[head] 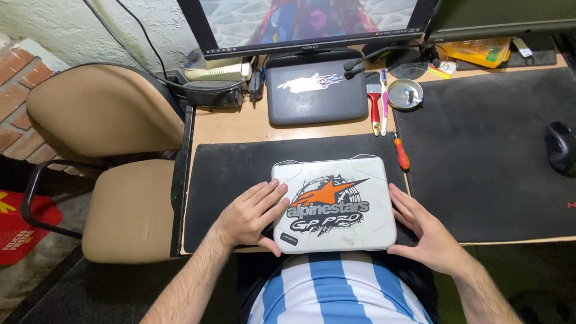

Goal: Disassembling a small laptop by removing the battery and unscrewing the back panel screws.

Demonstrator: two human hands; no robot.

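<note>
A closed white laptop (333,204) with a large orange and black sticker on its lid is being held at the near edge of the desk (231,127), lying flat on a black desk mat (228,174). The left hand (251,215) is being pressed against the laptop's left edge, fingers stretched out and thumb laid along the near left corner; nothing is being gripped by it. The right hand (423,229) is being rested flat against the laptop's right edge, fingers open and extended, palm lying on the mat. Farther back, a second closed laptop (316,88), dark grey with a white sticker, is being kept below a monitor (306,24). To its right a red-handled paintbrush (374,102) and a white and pink toothbrush (384,101) are lying side by side, with a small round metal dish (405,94) just beside them. An orange-handled screwdriver (401,153) is lying near the white laptop's far right corner. A black mouse (560,147) is being left on a second mat at the far right. A tan padded chair (111,156) is standing to the left of the desk.
</note>
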